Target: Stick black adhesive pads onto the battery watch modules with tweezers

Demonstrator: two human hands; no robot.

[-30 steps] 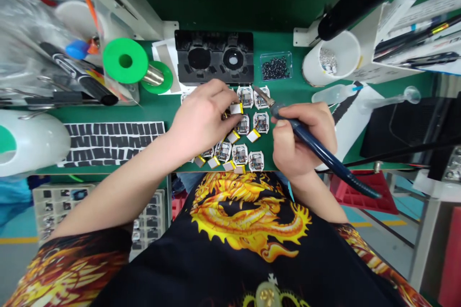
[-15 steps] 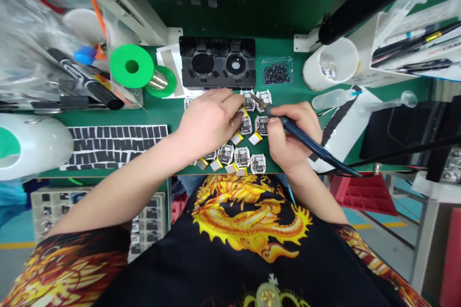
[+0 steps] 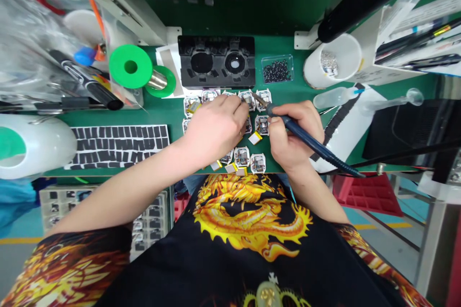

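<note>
My right hand (image 3: 297,136) grips a blue-handled soldering iron (image 3: 317,149) like a pen. Its tip points up and left, at or just above the upper-right watch-like modules, white frames with small circuit boards; contact is unclear. One such module (image 3: 263,100) lies by the tip. My left hand (image 3: 218,127) reaches over the middle of the group, fingers curled down and drawn together; whatever they pinch is hidden beneath them. Small silver batteries with yellow edges, such as the battery (image 3: 255,138), lie beside several modules. In the front row sits another module (image 3: 258,163).
Behind the modules stand a black fixture (image 3: 217,81) with two round recesses and a clear tray (image 3: 277,71) of tiny black parts. Green solder spools (image 3: 142,64) and a sheet of black strips (image 3: 118,146) are left. A white cup (image 3: 333,62) and plastic bottle (image 3: 333,98) stand right.
My left hand has shifted slightly right and down, now covering some middle modules and batteries and uncovering upper-left ones. The soldering iron stays almost in place.
</note>
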